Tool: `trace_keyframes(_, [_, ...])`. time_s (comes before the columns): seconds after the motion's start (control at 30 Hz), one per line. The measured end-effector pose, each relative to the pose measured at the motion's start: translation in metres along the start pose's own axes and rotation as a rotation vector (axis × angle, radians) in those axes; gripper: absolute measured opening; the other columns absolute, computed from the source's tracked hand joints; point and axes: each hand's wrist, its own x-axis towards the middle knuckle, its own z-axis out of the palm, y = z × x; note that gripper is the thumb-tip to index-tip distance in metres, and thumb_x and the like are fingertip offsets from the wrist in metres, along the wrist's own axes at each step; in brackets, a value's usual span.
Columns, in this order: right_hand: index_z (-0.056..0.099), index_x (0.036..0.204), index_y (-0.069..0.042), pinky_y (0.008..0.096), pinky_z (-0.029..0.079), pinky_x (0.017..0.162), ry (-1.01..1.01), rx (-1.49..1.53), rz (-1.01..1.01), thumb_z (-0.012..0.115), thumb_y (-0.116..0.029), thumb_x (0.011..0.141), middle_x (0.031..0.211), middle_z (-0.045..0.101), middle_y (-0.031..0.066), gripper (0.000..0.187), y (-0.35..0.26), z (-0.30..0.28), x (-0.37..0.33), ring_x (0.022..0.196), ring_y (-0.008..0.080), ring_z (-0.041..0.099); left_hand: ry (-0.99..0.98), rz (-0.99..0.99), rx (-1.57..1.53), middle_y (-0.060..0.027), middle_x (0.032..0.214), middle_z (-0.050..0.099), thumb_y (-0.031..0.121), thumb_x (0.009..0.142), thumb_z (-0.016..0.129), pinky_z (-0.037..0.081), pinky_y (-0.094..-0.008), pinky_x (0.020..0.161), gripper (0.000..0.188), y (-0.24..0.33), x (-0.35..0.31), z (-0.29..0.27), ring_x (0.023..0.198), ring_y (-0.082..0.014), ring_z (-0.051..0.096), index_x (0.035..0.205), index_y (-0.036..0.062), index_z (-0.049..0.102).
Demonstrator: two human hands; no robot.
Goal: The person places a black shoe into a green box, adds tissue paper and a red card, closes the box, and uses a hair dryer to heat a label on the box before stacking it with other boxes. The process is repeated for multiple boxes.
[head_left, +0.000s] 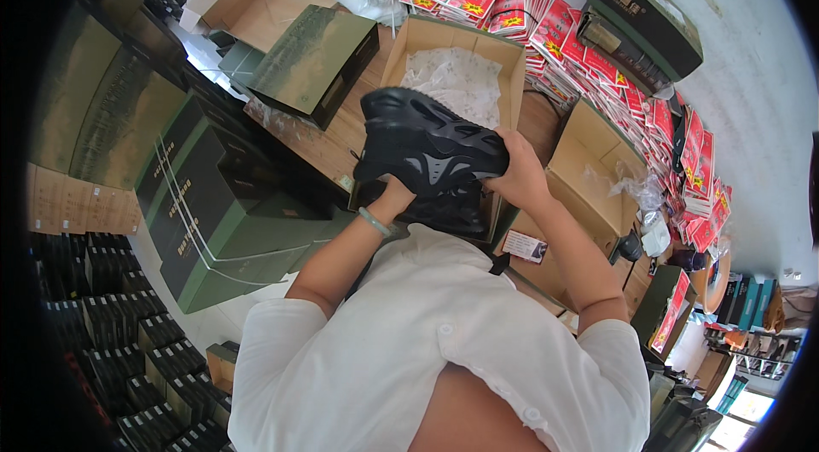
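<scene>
A black sneaker (431, 138) with grey accents is held between my two hands, tipped so its side faces me and its thick sole is up. My left hand (394, 194) grips it near the heel end, its fingers mostly hidden by the shoe. At the other end, my right hand (522, 166) is closed around the toe. Another dark shoe (452, 211) shows partly beneath the held one, close to my body. Just beyond the sneaker lies an open cardboard box (514, 81) with crumpled patterned tissue paper (452, 77) inside.
A lidded green shoebox (311, 55) stands left of the open box. To the right is an empty open carton (589, 170). Red packets (554, 34) are heaped along the wall, with a dark green box (644, 17) on them. Strapped green boxes (192, 205) rise at left.
</scene>
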Motion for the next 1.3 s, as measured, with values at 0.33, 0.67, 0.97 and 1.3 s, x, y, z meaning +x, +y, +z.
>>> trace_keyframes(0.33, [0.05, 0.127, -0.011, 0.0446, 0.044, 0.097, -0.09, -0.07, 0.045, 0.08, -0.013, 0.06, 0.12, 0.056, 0.0146, 0.074, 0.059, 0.064, 0.032, 0.114, 0.0381, 0.052, 0.304, -0.158, 0.158, -0.0085, 0.128, 0.06, 0.027, 0.104, 0.041, 0.046, -0.0411, 0.101, 0.035, -0.027, 0.027, -0.037, 0.116, -0.0264, 0.057, 0.129, 0.0082, 0.055])
trace_keyframes(0.67, [0.052, 0.127, -0.015, 0.0461, 0.047, 0.09, -0.142, -0.277, 0.066, 0.076, -0.01, 0.062, 0.119, 0.057, 0.01, 0.069, 0.086, 0.1, 0.042, 0.105, 0.0373, 0.055, 0.265, -0.541, 0.506, -0.0202, 0.115, 0.064, 0.017, 0.101, 0.047, 0.056, -0.0434, 0.085, 0.033, 0.009, -0.018, -0.038, 0.1, -0.0329, 0.067, 0.13, -0.0004, 0.048])
trace_keyframes(0.97, [0.052, 0.127, -0.017, 0.0495, 0.046, 0.088, -0.154, -0.341, 0.1, 0.07, -0.003, 0.065, 0.12, 0.056, 0.0078, 0.066, 0.092, 0.119, 0.05, 0.106, 0.0377, 0.055, 0.259, 0.19, 2.198, -0.0132, 0.09, 0.058, 0.021, 0.09, 0.058, 0.055, -0.0421, 0.071, 0.018, -0.019, -0.027, -0.036, 0.084, -0.0315, 0.064, 0.095, 0.0054, 0.065])
trace_keyframes(1.3, [0.047, 0.132, -0.018, 0.0488, 0.044, 0.089, -0.211, -0.394, 0.292, 0.075, -0.006, 0.065, 0.123, 0.051, 0.008, 0.074, 0.103, 0.157, 0.05, 0.112, 0.0351, 0.051, 0.275, 0.342, 2.152, -0.012, 0.085, 0.06, 0.02, 0.086, 0.06, 0.054, -0.0414, 0.064, 0.014, -0.02, -0.021, -0.043, 0.078, -0.0301, 0.065, 0.083, 0.006, 0.063])
